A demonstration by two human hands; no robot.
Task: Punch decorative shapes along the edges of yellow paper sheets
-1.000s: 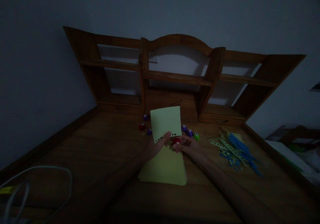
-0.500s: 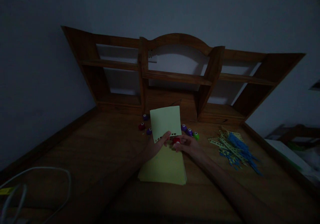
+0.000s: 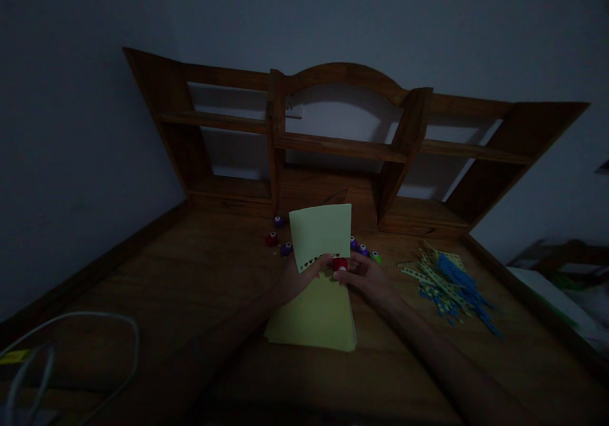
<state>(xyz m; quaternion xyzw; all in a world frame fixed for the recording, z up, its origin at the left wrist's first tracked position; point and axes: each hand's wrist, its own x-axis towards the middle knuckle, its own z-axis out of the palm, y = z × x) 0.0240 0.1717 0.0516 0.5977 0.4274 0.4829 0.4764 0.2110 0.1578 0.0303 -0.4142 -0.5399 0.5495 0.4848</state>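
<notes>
And here we go, the sheet is on the move! Half a second ago we saw the red punch (image 3: pixel 340 264) sitting just below the lower edge of the pale yellow sheet (image 3: pixel 320 232); now it is right up against that edge, at the sheet's five o'clock corner. The sheet's right side has swung outward too, leaving the paper looking slightly bowed.

What do we make of that? We'd judge this as the lining-up phase: a row of small dark shapes, some heart-like, runs along the lower edge, and the punch now meets the end of that row. Whether the paper is seated in its slot, we cannot tell.

On grips, our left hand (image 3: pixel 297 277) has the sheet pinched, thumb on the face near the lower edge, fingers hidden behind. Our right hand (image 3: pixel 368 272) is clasping the red punch between thumb and fingers; we can't see how hard it presses.

Around the sheet, we have a paper stack (image 3: pixel 311 324) on the desk (image 3: pixel 190 299) at six o'clock, a green punch (image 3: pixel 375 257) at four, just past our right hand, and another red one (image 3: pixel 271 239) at nine. Farther out, between three and four, lies a heap of blue and yellow strips (image 3: pixel 457 280), well apart from both hands.
</notes>
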